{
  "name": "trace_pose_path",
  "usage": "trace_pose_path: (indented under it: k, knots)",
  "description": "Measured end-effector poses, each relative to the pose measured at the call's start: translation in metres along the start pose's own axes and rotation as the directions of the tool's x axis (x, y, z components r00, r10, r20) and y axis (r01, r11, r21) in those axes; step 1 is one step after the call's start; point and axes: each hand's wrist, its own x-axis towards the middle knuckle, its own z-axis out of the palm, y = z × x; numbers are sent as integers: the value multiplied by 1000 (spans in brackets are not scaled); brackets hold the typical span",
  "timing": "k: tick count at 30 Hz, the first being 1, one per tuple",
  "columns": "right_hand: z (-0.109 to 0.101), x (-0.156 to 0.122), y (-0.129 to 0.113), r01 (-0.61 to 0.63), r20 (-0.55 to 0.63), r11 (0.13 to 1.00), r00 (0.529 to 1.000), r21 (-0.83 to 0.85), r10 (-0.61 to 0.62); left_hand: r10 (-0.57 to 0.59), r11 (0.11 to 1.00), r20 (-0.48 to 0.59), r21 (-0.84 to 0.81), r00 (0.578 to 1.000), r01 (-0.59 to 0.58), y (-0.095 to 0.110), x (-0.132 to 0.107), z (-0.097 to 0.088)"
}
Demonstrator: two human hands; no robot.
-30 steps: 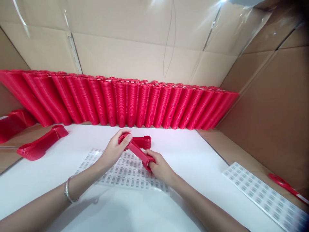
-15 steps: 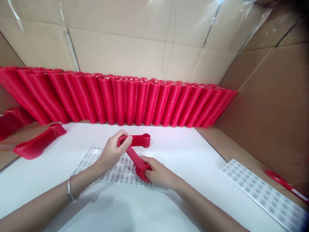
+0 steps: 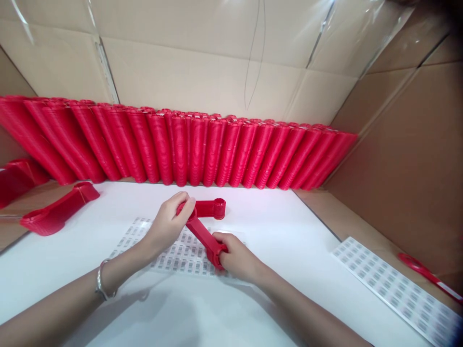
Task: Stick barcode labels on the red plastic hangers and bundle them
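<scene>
A red plastic bar with ringed ends [image 3: 203, 234] slants between my hands above a sheet of barcode labels [image 3: 177, 262]. My left hand [image 3: 168, 220] is closed on its upper ring, the thumb lying across the top. At the lower, thicker end, my right hand [image 3: 239, 256] grips with fingers partly hidden underneath. More than one layer seems to be nested there; how many I cannot tell. Just behind my left hand, a short stack of the same red pieces [image 3: 219, 208] rests on the white tabletop [image 3: 275, 226], partly covered by that hand.
Tall stacks of red pieces [image 3: 197, 152] line the cardboard back wall [image 3: 202, 72]. Another red stack [image 3: 60, 209] lies at the left. On the right are a second label sheet [image 3: 398, 289] and a single red piece bearing a white label [image 3: 423, 272].
The bar has turned slightly in my hands, and the layers at its lower end look more closely lined up. My left thumb has shifted a little upward. Both hands keep their grip.
</scene>
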Motion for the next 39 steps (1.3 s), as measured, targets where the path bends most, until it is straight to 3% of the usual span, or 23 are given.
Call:
trace_pose_path:
  k: [4,7,11,13,14,16,18,20,22,24,26,31,39]
  knots:
    - [1,0,1,50,-44,997,998,-65,-53,0,999,-10,-43,1000,-1,0,-2,1]
    - [2,1,-2,0,-91,999,996,-36,-4,-117,977,42,-176,992,123,-2,0,5]
    - [-3,2,-9,-40,-115,998,992,58,46,-229,879,122,-400,966,259,-10,7,7]
    - [-9,3,-10,-29,-169,997,985,75,41,-266,888,117,-355,957,291,-17,8,4]
    - [-13,4,-10,-26,-198,997,979,75,41,-270,922,141,-248,953,298,-20,7,3]
    - [-18,7,-7,-28,-236,997,971,67,43,-214,976,281,93,936,195,-24,0,1]
    - [-20,9,-2,-35,-248,998,967,58,49,-123,924,497,374,859,-84,-22,-12,1]
    - [-20,11,3,-50,-253,998,966,49,61,-94,793,621,519,778,-319,-14,-24,3]
    - [-19,12,7,-66,-259,997,963,42,74,-150,681,661,608,735,-408,-3,-34,6]
    - [-16,12,9,-78,-257,996,963,38,85,-208,632,674,646,709,-429,5,-39,8]
    - [-14,12,9,-87,-240,995,966,38,94,-231,628,660,662,715,-409,8,-40,10]
    - [-8,11,11,-92,-203,995,974,45,99,-189,659,526,694,829,-290,-5,-34,13]
    - [-7,10,12,-100,-217,994,970,42,106,-148,647,529,691,836,-322,-17,-30,18]
